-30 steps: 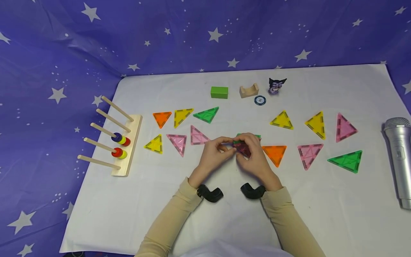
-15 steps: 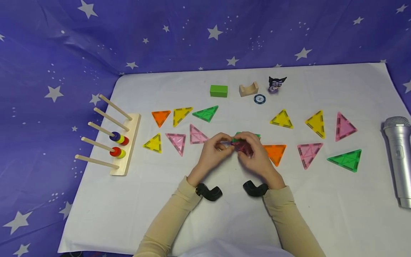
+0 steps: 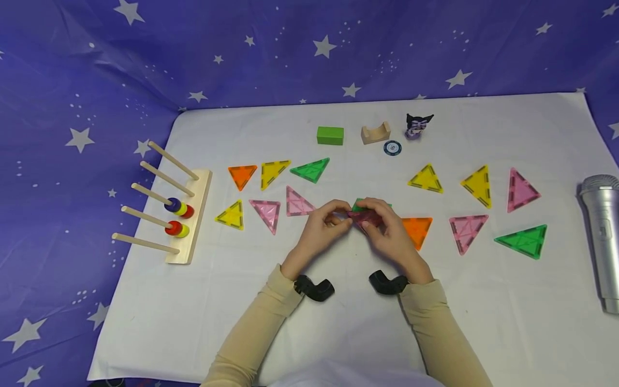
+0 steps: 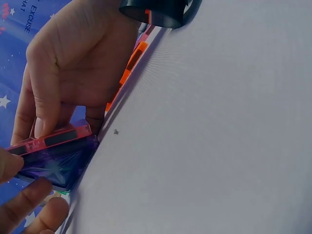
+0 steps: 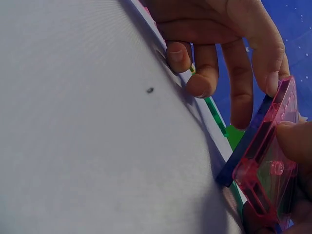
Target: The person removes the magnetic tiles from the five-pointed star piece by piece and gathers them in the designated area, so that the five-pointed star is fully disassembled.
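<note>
Over the middle of the table in the head view, both hands hold a pair of magnetic tiles, one pink and one dark blue. My left hand [image 3: 321, 228] pinches the corner of the blue tile [image 4: 56, 163], its thumb right at the pink edge too. From the other side, my right hand [image 3: 389, 228] grips the pink triangular tile [image 5: 273, 141], thumb on its face. Both wrist views show the two tiles edge to edge at an angle. Just behind the fingers lies a green tile [image 3: 359, 204], partly hidden by the right hand.
An orange tile [image 3: 419, 231] lies beside the right hand, a pink triangle [image 3: 297, 204] by the left. More triangular tiles lie at both sides. A peg rack with rings [image 3: 195, 226] stands left, a silver microphone [image 3: 604, 242] right. A green block [image 3: 330, 136] sits at the back.
My right hand has shifted slightly right and turned, now covering more of the orange tile. The pink tile has tilted in its grip. My left hand stays nearly still.
</note>
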Tool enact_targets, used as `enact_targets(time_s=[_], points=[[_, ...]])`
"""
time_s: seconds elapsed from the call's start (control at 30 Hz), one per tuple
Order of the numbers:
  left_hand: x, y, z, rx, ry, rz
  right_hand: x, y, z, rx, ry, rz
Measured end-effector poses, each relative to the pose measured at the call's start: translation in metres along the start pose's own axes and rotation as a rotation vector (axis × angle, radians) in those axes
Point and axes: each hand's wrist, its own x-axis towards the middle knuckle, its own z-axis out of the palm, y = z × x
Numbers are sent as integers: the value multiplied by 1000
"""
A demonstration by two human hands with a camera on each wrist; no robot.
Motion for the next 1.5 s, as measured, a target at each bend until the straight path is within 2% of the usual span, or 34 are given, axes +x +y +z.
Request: enact_targets(time_s=[0.3, 0.47, 0.6, 0.67, 0.83, 1.07, 1.27, 1.33, 1.5], points=[[1, 2, 1, 77, -36, 8, 1, -2, -1, -26, -19, 72], [1, -2, 0, 83, -23, 3, 1, 2, -1, -36, -18, 60], [1, -9, -2, 5, -14, -52, 0, 18, 0, -40, -28, 93], [1, -18, -3, -32, -14, -92, -1, 27, 1, -54, -40, 121], [2, -38, -4, -43, -18, -151, -2, 35, 2, -90, -69, 147], [3, -36, -13, -60, -29, -212, -3, 34, 1, -75, -76, 196], [6, -33, -31, -9, 10, -264, -3, 33, -1, 5, -41, 206], [8, -31, -37, 17, 30, -277, -3, 34, -1, -1, -42, 209], [17, -26, -48, 13, 139, -282, -4, 34, -1, -35, -61, 223]])
